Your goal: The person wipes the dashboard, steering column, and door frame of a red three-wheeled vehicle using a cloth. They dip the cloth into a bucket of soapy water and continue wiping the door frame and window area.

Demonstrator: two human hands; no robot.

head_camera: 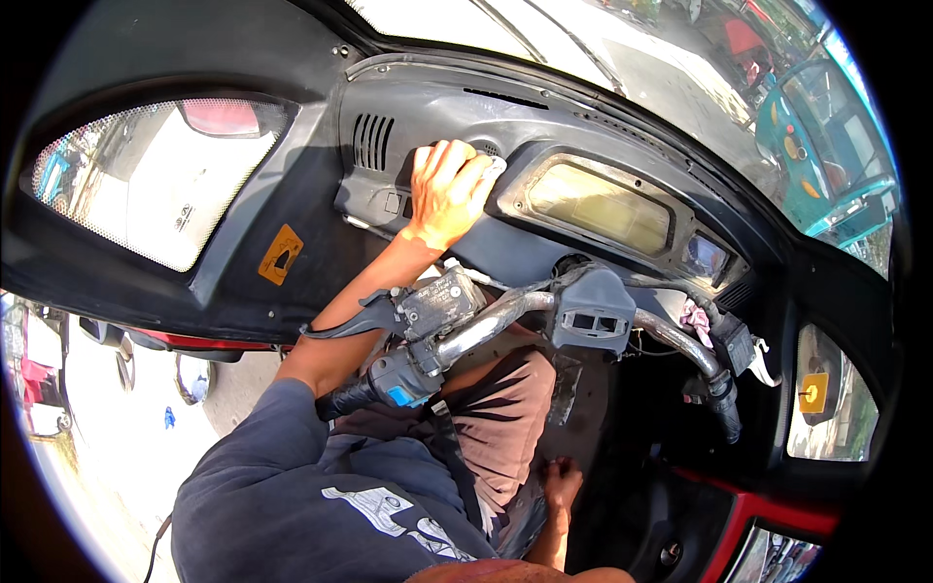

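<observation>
My left hand [448,193] presses against the grey plastic dashboard [437,95], between a slotted vent [373,142] and the instrument panel [601,208]. A whitish bunched cloth [496,167] pokes out beside its thumb; the rest of the cloth is hidden under the fingers. Beneath the left forearm run the handlebar's black grip [342,399] and brake lever [350,324]. Low down, beside my bent knee, my right hand [563,484] rests with its fingers curled. Whether anything is in it cannot be made out.
The chrome handlebar [503,321] with its grey centre cover [592,310] crosses before me. A pinkish cloth [695,321] is tucked behind its right side. Around me are the windshield [437,22] and a perforated left side window [168,182]. Outside stands a teal vehicle [824,153].
</observation>
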